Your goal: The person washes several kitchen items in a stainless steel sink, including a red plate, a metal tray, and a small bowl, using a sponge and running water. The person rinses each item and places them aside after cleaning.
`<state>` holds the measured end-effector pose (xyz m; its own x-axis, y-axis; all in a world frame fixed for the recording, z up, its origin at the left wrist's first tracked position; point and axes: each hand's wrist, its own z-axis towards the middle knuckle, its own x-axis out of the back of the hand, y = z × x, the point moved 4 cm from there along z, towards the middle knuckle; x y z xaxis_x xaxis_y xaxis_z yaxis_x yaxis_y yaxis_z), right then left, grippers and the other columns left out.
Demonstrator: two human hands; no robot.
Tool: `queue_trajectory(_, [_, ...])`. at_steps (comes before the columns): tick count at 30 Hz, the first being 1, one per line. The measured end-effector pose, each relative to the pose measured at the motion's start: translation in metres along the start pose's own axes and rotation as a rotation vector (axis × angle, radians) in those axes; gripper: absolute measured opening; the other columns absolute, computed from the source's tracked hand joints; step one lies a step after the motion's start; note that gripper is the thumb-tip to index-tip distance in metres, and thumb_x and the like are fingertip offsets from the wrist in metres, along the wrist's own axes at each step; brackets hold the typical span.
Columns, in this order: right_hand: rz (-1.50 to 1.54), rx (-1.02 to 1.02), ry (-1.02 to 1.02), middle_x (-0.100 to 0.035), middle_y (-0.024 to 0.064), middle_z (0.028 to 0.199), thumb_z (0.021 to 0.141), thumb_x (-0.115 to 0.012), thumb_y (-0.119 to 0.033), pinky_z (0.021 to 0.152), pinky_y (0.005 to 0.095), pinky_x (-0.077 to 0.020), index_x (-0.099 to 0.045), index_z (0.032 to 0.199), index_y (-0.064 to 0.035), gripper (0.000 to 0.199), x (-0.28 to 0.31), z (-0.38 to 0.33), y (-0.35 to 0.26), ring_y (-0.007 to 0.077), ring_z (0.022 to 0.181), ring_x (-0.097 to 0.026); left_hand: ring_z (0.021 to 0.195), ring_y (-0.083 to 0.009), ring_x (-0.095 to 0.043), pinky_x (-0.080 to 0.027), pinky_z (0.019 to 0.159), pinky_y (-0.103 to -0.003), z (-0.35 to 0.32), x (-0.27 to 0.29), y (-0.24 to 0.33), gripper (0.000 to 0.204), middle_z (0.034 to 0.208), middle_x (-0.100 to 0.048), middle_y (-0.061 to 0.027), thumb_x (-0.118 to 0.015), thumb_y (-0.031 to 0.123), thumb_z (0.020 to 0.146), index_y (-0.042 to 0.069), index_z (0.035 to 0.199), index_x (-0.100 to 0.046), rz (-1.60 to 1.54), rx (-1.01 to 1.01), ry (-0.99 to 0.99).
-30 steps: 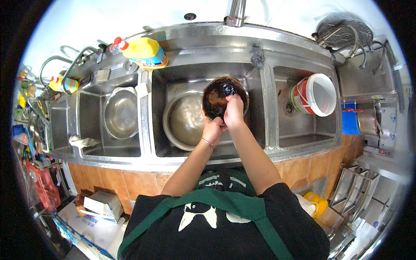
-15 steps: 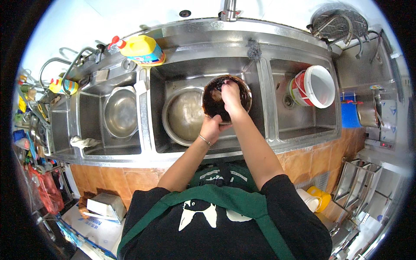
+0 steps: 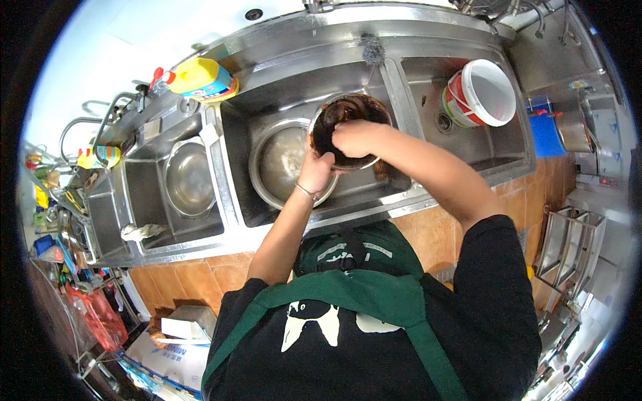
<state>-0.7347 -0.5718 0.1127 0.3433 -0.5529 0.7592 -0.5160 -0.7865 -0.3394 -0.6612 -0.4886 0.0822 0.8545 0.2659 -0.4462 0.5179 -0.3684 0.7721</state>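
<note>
A round metal bowl [image 3: 353, 107], coated inside with dark brown residue, is tilted over the middle sink. My left hand [image 3: 317, 168] grips its near left side, thumb by the rim and the other fingers under it. My right hand [image 3: 358, 138] reaches into the bowl, its fingers curled against the dark inside; whatever they hold is hidden. Below and to the left, a wide metal basin [image 3: 277, 164] with cloudy water sits in the same sink, partly covered by the bowl and my left hand.
In the right sink a white bucket [image 3: 491, 93] lies tilted near the drain. A grey scouring ball [image 3: 373, 50] rests on the back ledge. A yellow detergent jug [image 3: 204, 80] stands behind the sinks. Another metal basin [image 3: 192, 177] and a pale cloth [image 3: 142, 232] are at the left sink.
My right forearm has swung outward to the right, elbow raised, and the hand has turned inside the bowl. The bowl tilts differently. My left hand keeps its hold; the whole view has shifted.
</note>
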Motion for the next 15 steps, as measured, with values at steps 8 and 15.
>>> queue_trajectory(8, [-0.104,0.064,0.2,-0.064,0.0178,0.086,0.075,-0.053,-0.006,0.07,0.0405,-0.0523,-0.066,0.083,-0.0035,0.017,0.025,-0.045,0.022,0.0317,0.08,-0.064,0.095,-0.0319,-0.06,-0.058,0.064,-0.036,0.004,0.0,0.014,0.093,0.127,-0.042,-0.0187,-0.034,-0.013,0.073,0.028,0.14,0.016,0.076,-0.044,-0.033])
queue_trajectory(15, [-0.41,-0.113,0.515,-0.062,0.0142,0.082,0.073,-0.054,-0.007,0.065,0.0366,-0.0537,-0.062,0.078,0.0007,0.012,0.033,-0.047,0.021,0.0271,0.074,-0.065,0.099,-0.029,-0.057,-0.057,0.062,-0.034,0.0,-0.018,0.016,0.093,0.135,-0.034,-0.0176,-0.037,-0.014,0.073,0.022,0.141,0.016,0.113,-0.132,-0.083])
